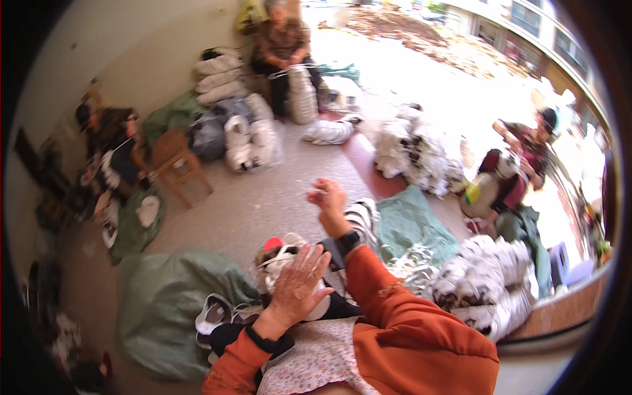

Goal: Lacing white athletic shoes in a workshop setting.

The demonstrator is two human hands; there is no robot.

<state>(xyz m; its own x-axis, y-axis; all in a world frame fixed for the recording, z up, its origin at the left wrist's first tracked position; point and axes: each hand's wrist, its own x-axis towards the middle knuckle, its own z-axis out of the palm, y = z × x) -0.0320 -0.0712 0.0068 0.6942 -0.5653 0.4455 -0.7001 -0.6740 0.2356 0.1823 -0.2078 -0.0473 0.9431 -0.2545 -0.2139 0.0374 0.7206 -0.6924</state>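
We press our left hand, fingers spread flat, on a bundle of white shoes in our lap, at six o'clock. Our right hand, raised toward twelve o'clock, pinches a thin cord. We judge the bundle is being tied; the next move calls for a firm pull while the left holds it steady. A green sack lies at eight o'clock.

Daylight pours in from the upper right — the ground there is blown out to white glare. The left wall side sits dimmer. Fisheye bends the edges, a black rim surrounds everything, and the whole picture is soft, slightly blurred.
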